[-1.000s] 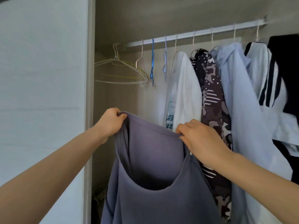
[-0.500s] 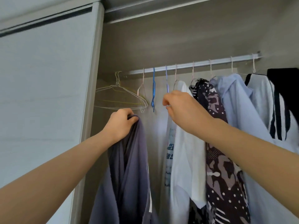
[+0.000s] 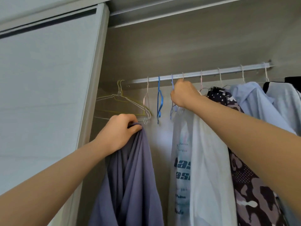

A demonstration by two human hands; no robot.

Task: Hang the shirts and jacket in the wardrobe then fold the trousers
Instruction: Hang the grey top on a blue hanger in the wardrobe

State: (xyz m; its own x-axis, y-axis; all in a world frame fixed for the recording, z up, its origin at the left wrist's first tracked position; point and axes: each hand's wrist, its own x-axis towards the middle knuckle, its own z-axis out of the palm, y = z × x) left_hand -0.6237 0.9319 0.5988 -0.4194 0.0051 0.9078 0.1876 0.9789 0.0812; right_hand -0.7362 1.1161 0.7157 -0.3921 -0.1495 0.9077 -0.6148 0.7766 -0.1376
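Beside left hand (image 3: pixel 118 130) gripping purple shirt (image 3: pixel 133 176) — white shirt (image 3: pixel 210 160), blurred lettering.

My right hand (image 3: pixel 182 93) hides the neck of the hanger (image 3: pixel 172 79) it grips under the rod (image 3: pixel 211 73), so which one is unclear. The bottom edge cuts off the purple shirt (image 3: pixel 130 176) in my left hand (image 3: pixel 118 129). My right arm hides part of the patterned shirt (image 3: pixel 250 193); the white shirt's (image 3: pixel 210 168) print blurs

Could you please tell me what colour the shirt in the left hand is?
Plain greyish-purple shirt, head view.
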